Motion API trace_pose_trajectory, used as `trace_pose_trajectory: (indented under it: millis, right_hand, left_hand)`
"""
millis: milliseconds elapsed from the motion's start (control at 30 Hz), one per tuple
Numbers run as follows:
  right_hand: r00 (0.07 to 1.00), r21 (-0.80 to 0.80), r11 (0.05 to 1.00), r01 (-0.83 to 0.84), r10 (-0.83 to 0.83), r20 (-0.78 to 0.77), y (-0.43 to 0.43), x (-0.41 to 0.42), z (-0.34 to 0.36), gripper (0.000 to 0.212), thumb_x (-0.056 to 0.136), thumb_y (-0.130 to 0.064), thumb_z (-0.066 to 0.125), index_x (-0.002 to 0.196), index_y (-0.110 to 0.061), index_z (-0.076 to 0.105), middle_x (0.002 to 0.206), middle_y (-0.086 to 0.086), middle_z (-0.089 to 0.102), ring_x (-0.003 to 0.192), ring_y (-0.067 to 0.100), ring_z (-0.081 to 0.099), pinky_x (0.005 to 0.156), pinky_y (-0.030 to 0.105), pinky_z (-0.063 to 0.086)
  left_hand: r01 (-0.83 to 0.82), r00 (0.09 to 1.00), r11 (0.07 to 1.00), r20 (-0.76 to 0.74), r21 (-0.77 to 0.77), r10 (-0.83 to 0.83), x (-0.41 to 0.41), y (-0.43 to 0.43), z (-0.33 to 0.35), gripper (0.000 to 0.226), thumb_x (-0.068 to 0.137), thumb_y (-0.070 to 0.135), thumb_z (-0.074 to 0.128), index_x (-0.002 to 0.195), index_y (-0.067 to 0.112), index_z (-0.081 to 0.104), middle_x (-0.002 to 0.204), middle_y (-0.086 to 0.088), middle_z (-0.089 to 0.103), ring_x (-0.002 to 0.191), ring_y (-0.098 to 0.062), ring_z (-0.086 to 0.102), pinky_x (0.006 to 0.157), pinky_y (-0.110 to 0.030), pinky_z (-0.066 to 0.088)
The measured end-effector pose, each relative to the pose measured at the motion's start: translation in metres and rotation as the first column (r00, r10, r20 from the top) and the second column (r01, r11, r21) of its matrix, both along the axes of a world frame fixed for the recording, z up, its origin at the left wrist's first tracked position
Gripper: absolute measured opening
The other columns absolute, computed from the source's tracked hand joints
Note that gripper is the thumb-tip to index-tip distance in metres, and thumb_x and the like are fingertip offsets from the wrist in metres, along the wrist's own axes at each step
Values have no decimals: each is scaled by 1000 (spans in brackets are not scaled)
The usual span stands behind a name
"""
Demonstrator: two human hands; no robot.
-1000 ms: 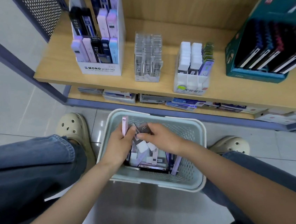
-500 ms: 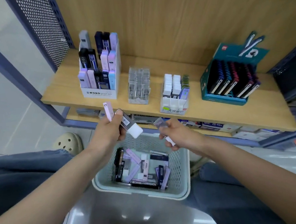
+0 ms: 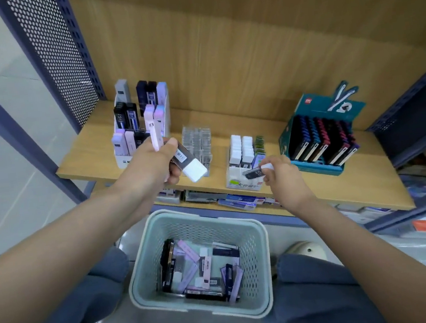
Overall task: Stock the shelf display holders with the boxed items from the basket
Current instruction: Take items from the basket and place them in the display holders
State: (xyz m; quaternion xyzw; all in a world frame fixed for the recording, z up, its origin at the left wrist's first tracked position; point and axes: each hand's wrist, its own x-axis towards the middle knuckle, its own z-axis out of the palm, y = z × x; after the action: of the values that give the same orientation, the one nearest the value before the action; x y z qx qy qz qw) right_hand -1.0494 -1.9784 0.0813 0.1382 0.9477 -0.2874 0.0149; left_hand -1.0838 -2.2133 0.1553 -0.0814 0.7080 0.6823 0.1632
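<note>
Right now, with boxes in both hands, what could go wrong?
1. The left hand grips two at once, a pink box and a dark box with a white end that sticks far out; one might slip and drop.
2. The right hand pinches a small dark box only near one end, close to the white holder; pushing it in could nudge the holder, or the box could twist loose.
</note>
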Motion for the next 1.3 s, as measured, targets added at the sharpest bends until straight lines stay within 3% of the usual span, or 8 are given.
trace_pose_trajectory:
  millis: [67, 200, 433, 667, 767, 900, 1100, 1300]
  right_hand:
    - [1000, 100, 995, -24, 26, -12, 7, -10, -4, 27, 95, 1, 44, 117, -9, 55, 118, 13, 50, 86, 28, 60, 65, 29, 43]
    - [999, 120, 992, 27, -31, 33, 13, -29, -7, 23, 95, -18, 52, 117, -11, 51, 105, 14, 62, 81, 27, 56, 65, 32, 41]
    - [994, 252, 962, -108, 103, 36, 16, -52, -17, 29, 99, -11, 45, 127, -10, 52, 121, 15, 56, 95, 33, 59, 78, 38, 49]
    - [983, 373, 912, -168, 182, -1, 16, -64, -19, 28, 98, -7, 43, 124, -11, 52, 122, 10, 55, 97, 35, 59, 76, 40, 49]
    - [975, 382, 897, -221, 197, 102, 17, -65, -24, 27, 98, -11, 46, 123, -10, 56, 121, 11, 58, 99, 32, 59, 76, 35, 48]
    - [989, 335, 930, -148, 138, 55, 20, -67, -28, 25, 94, -5, 52, 118, -8, 59, 116, 8, 54, 94, 27, 62, 78, 36, 50]
    - [985, 410, 896, -171, 153, 77, 15, -69, -29, 8, 94, -13, 54, 94, -11, 61, 107, 5, 57, 82, 25, 59, 66, 30, 43]
    - [990, 429, 896, -113, 137, -26, 4, -64, -21, 13, 97, -21, 50, 106, -16, 56, 108, -1, 57, 87, 19, 57, 62, 27, 36]
  left_hand:
    - [-7, 999, 1000, 40, 14, 6, -3, 3, -3, 20, 101, 22, 41, 86, 12, 50, 61, -5, 48, 51, -14, 40, 54, -24, 37]
    - [-24, 995, 999, 101, 43, 20, -9, 10, -10, 24, 100, 22, 42, 82, 12, 52, 56, -3, 50, 48, -14, 41, 55, -25, 40]
    - [-1, 984, 998, 180, 70, -11, -22, 26, -17, 20, 100, 22, 44, 87, 10, 52, 43, 2, 52, 38, -9, 44, 42, -18, 44]
    - [18, 981, 998, 193, 63, -30, -28, 33, -19, 20, 100, 22, 43, 98, 5, 53, 55, -3, 52, 44, -11, 44, 42, -19, 41]
    - [3, 981, 996, 191, 86, -19, -29, 36, -19, 17, 100, 19, 43, 98, 5, 51, 53, -2, 52, 36, -6, 45, 38, -18, 40]
    - [-4, 979, 996, 206, 94, -15, -30, 36, -18, 16, 100, 19, 44, 92, 6, 51, 46, 1, 53, 34, -5, 45, 37, -17, 41]
    - [-14, 976, 996, 218, 88, -6, -32, 33, -20, 16, 100, 20, 44, 95, 7, 52, 43, 2, 53, 34, -5, 46, 37, -18, 41]
    - [-34, 971, 992, 241, 122, 4, -34, 31, -19, 21, 100, 19, 43, 83, 10, 50, 37, 3, 53, 31, -6, 47, 36, -16, 41]
